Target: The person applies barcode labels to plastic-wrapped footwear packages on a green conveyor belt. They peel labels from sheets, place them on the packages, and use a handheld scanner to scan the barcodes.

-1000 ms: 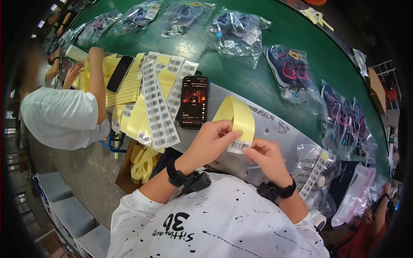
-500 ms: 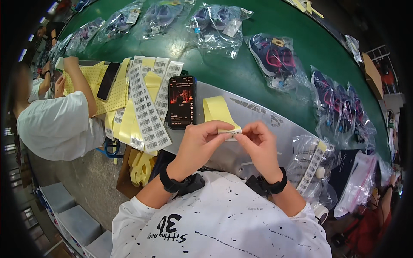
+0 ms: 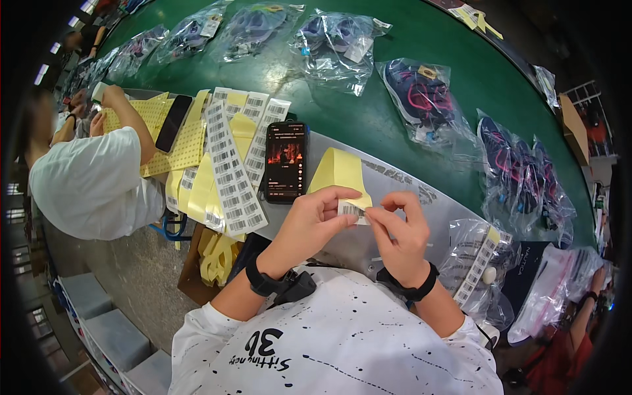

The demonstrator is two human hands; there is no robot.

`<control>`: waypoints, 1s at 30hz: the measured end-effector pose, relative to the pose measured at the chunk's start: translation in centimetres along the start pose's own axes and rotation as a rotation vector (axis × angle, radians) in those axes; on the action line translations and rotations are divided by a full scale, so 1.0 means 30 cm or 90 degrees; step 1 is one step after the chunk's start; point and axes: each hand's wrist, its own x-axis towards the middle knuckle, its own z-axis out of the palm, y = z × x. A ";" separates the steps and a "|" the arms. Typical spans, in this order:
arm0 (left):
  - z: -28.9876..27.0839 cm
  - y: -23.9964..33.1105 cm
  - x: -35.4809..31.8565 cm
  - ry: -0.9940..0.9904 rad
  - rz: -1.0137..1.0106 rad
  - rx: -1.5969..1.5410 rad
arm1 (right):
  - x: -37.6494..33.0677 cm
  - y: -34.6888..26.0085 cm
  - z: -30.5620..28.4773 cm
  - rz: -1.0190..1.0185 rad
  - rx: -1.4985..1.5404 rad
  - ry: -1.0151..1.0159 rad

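Note:
A yellow-backed strip of barcode labels [image 3: 340, 172] curls up from the metal work surface in front of me. My left hand [image 3: 311, 220] pinches its near end between thumb and fingers, where a white face printed with barcodes shows. At the right edge of that end, my right hand [image 3: 401, 230] is closed, thumb and index finger at a corner of the label. Whether that corner has lifted off the backing is too small to tell. To the left lie several barcode label sheets [image 3: 234, 174], beside a phone [image 3: 286, 161] with a lit screen.
Bagged shoes [image 3: 421, 92] line the green table [image 3: 276, 92]. At my right lie a clear bag with a label strip [image 3: 475, 266] and more plastic bags [image 3: 543, 283]. A co-worker in a white shirt [image 3: 92, 181] works at left. Below, a cardboard box [image 3: 189, 270] holds yellow strips.
My right hand has shifted slightly right, its fingers rising and spreading somewhat from the left hand's. More of the barcode face shows at the strip's end. The view has tilted slightly.

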 end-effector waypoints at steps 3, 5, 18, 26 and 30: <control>-0.005 0.024 0.009 -0.043 -0.032 -0.028 | -0.005 -0.017 -0.003 0.011 0.026 0.035; -0.001 0.051 0.009 -0.050 -0.042 -0.061 | -0.001 -0.025 -0.011 0.025 0.050 0.055; -0.547 0.071 -0.494 0.217 -0.198 0.287 | 0.589 0.395 -0.429 0.183 0.330 0.279; -1.039 -0.542 -0.904 0.714 -0.340 -0.063 | 0.693 1.095 -0.231 0.529 0.213 0.170; -1.119 -0.708 -0.871 0.742 -0.336 -0.053 | 0.780 1.185 -0.139 0.568 0.196 0.127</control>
